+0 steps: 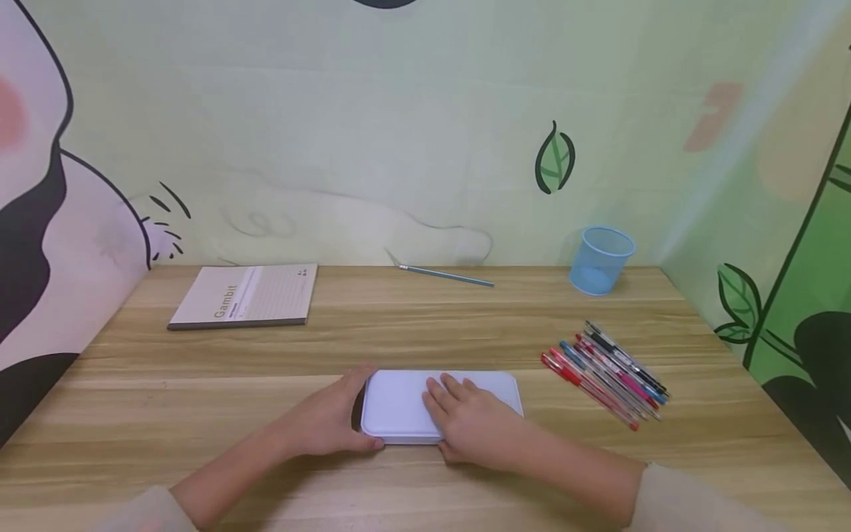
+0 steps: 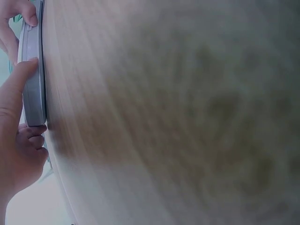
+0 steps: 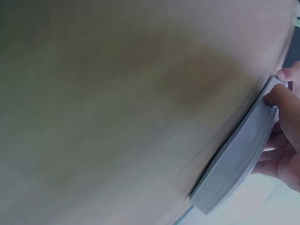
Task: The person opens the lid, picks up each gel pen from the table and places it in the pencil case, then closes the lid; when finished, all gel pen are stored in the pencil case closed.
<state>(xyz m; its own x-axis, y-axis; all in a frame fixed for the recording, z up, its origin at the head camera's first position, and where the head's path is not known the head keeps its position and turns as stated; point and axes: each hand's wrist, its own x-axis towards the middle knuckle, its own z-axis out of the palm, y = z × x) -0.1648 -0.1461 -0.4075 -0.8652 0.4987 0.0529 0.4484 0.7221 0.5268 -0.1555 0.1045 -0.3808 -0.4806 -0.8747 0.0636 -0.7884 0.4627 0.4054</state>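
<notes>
A closed white pencil case point(image 1: 399, 403) with rounded corners lies flat on the wooden table, its long side toward me. My left hand point(image 1: 326, 417) grips its left end, thumb at the front corner and fingers round the end and far side. My right hand point(image 1: 482, 428) lies over the right half of the lid, fingers spread on top and thumb against the front side. In the right wrist view that thumb presses near a small latch on the case point(image 3: 234, 154). The left wrist view shows the left thumb along the front side of the case point(image 2: 33, 93).
Several pens point(image 1: 605, 377) lie in a loose bundle right of the case. A blue mesh pen cup point(image 1: 601, 262) stands at the back right. A thin paintbrush point(image 1: 448, 275) lies along the back edge, and a notebook point(image 1: 246, 295) at the back left. A printed wall backdrop point(image 1: 372, 133) closes off the table behind.
</notes>
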